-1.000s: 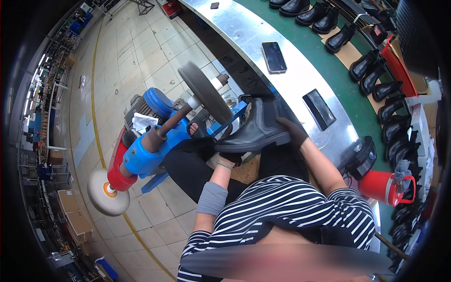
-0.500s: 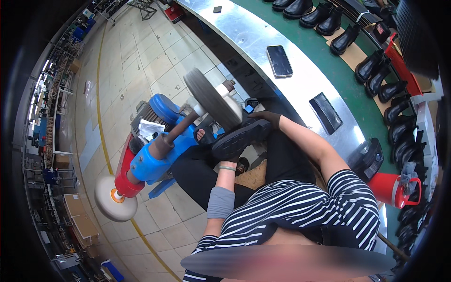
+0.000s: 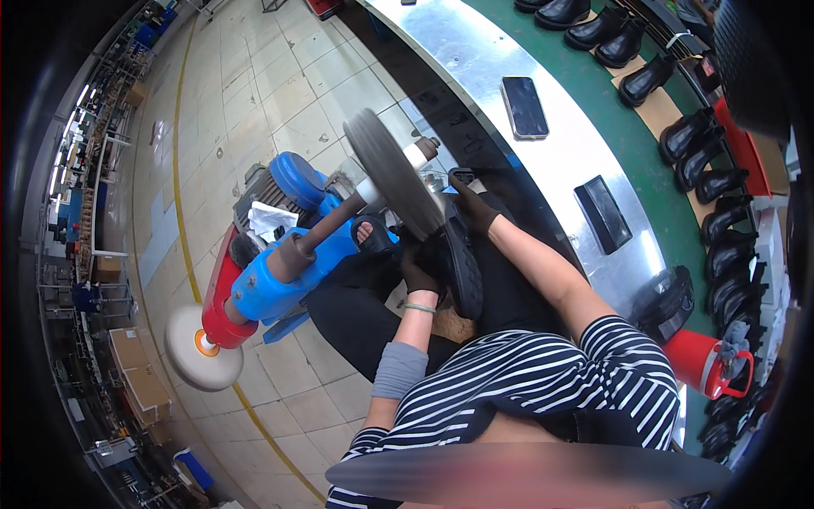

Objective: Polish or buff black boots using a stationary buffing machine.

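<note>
A black boot (image 3: 463, 270) with a treaded sole is held between my two dark-gloved hands, against the lower edge of a dark buffing wheel (image 3: 392, 176). My left hand (image 3: 421, 270) is closed on the boot's near left side, with its fingers partly hidden. Around the far end of the boot, beside the wheel, my right hand (image 3: 475, 209) is wrapped. The sole faces right, toward my leg. The wheel sits on a brown shaft (image 3: 332, 222) of a blue and red machine (image 3: 270, 287), which carries a pale wheel (image 3: 203, 349) at its other end.
On my right runs a metal-edged bench (image 3: 555, 153) with a green top. A phone (image 3: 526, 108), a black flat case (image 3: 603, 214) and a red mug (image 3: 697, 360) lie or stand there. Several black boots (image 3: 646, 81) line it. A white cloth (image 3: 271, 219) rests on the machine.
The boot has turned from lying crosswise, sole toward me, to pointing lengthwise with its sole to the right. My right hand has shifted left, my left slightly right. The view has moved a little.
</note>
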The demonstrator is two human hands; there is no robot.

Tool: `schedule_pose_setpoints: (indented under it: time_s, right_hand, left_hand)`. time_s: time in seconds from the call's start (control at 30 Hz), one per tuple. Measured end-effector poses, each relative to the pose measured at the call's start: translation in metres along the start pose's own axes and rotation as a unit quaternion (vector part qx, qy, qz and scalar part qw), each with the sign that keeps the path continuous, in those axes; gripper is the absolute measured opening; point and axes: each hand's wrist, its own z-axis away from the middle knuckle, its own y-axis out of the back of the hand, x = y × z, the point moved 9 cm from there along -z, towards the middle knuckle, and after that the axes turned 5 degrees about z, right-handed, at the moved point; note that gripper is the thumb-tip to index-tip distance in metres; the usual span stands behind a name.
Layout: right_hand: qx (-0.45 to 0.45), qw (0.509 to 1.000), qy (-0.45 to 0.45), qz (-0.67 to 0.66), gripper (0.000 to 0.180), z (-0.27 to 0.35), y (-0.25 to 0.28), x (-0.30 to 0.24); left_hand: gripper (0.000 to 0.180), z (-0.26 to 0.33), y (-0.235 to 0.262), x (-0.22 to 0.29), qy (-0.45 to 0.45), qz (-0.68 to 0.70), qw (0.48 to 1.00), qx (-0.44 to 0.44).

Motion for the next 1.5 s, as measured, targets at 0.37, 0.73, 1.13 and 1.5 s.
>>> schedule_pose_setpoints:
  time_s: [0.37, 0.73, 1.13, 1.5]
  right_hand:
    - [-0.095, 0.992, -0.055, 0.062, 0.078, 0.028, -0.032, 0.004]
    - [0.055, 0.900, 0.343, 0.263, 0.062, 0.063, 0.098, -0.065]
    - [0.207, 0.710, 0.320, 0.592, 0.085, 0.194, -0.072, -0.083]
    - [0.072, 0.422, 0.482, 0.764, 0.079, 0.168, -0.160, -0.016]
  left_hand:
    - [0.023, 0.028, 0.040, -0.019, 0.019, -0.154, 0.985, -0.077]
    - [0.024, -0.010, -0.033, -0.052, -0.051, -0.364, 0.912, -0.180]
    - [0.036, 0.040, -0.005, -0.029, -0.007, -0.220, 0.975, -0.040]
    - [0.040, -0.082, -0.047, -0.032, 0.001, -0.160, 0.911, -0.379]
